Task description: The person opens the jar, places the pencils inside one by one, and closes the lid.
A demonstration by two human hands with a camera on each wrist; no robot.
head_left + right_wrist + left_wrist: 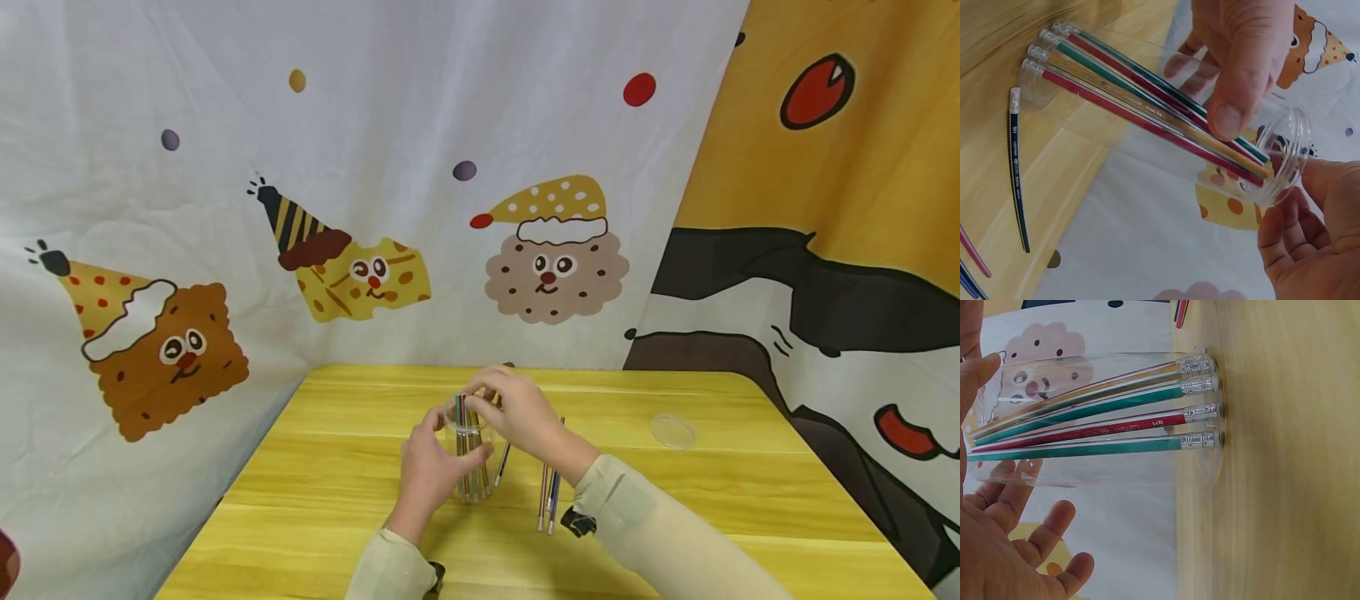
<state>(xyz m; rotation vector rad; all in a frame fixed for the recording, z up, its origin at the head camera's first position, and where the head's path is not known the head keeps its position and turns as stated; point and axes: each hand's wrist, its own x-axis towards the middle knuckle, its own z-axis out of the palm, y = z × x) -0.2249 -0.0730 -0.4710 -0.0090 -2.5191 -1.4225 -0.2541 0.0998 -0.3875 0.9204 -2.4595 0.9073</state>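
A clear plastic jar (471,467) with several pencils (1147,106) in it stands on the table, their eraser ends down. The pencils are green, red and yellow-gold. My left hand (432,467) holds the jar's upper part from the left, thumb on the near side; its lower fingers reach out free of the wall in the left wrist view. My right hand (521,408) is over the mouth of the jar. Its thumb and forefinger come together at the jar's rim (1297,150), with the other fingers curled beside it. No pencil shows between them.
A dark pencil (1017,169) lies on the table beside the jar. More loose pencils (550,500) lie together under the right forearm. Farther right is a round clear lid (673,432) on the wood-patterned table (300,500). A printed cloth (405,125) hangs behind.
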